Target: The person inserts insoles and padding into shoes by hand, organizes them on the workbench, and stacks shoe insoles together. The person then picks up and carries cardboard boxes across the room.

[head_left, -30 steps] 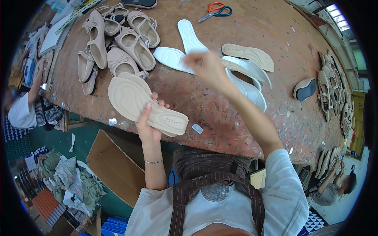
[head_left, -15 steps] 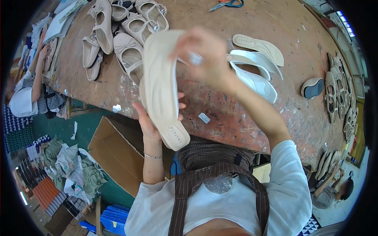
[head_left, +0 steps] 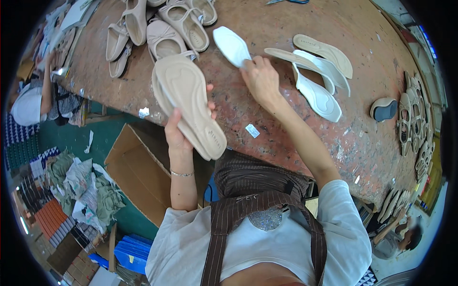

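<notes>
My left hand point(head_left: 180, 136) is closed round the side of beige insoles point(head_left: 188, 95), at least two stacked and slightly fanned, with the heel ends toward me. They are raised near the table edge. To their right, my right hand point(head_left: 261, 80) pinches the near end of a white insole-shaped piece point(head_left: 232, 46) over the table; its fingertips are partly hidden. Right of that hand lie another beige insole point(head_left: 327, 55) and several curved white insole-shaped pieces point(head_left: 317, 97), overlapping each other. Beige strap shoes with bows point(head_left: 164, 40) stand beyond my left hand.
The worn brown table point(head_left: 296, 143) carries a lone shoe point(head_left: 383, 109) and rows of shoes point(head_left: 412, 114) at the right. Scissors point(head_left: 288, 1) show at the far edge. An open cardboard box point(head_left: 138, 176) stands below the table at left. Other people work at both sides.
My right hand has moved away from the insoles in my left hand and now holds a white piece over the table. The left hand's insoles have turned and lowered slightly, showing a second one.
</notes>
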A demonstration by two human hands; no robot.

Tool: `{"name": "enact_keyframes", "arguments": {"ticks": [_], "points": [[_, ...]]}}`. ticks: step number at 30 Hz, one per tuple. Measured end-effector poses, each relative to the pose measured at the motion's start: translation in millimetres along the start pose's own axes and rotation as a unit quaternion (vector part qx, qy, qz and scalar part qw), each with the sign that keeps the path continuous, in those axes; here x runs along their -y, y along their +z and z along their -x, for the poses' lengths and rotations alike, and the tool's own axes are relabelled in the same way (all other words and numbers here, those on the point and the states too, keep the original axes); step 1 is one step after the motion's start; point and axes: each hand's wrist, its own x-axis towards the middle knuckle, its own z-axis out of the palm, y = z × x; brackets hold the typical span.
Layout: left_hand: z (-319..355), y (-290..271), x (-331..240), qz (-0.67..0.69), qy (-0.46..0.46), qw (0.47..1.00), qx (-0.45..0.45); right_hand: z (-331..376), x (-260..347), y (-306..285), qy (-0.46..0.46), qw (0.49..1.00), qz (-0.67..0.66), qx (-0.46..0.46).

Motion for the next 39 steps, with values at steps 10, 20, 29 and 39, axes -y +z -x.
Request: {"name": "enact_keyframes", "arguments": {"ticks": [10, 20, 29, 39], "points": [[-4.4, 11.2, 26.6, -0.023, 0.032, 0.999, -0.003, 71.1, 29.8, -93.1, 0.274, 0.654, -0.705, -0.017], [-11.9, 32.4, 55.3, -0.146, -0.043, 0.977, -0.15, 123.3, 10.2, -97.5, 0.185, 0.939, -0.265, -0.121], [-11.4, 24.5, 30.0, -0.213, -0.016, 0.964, -0.156, 113.9, -78.4, -84.6, 0.124, 0.991, 0.039, 0.029], [21.6, 77.2, 63.2, -0.001, -0.195, 0.98, -0.024, 107.3, 39.9, -129.4, -0.221, 0.968, -0.114, -0.03]]}}
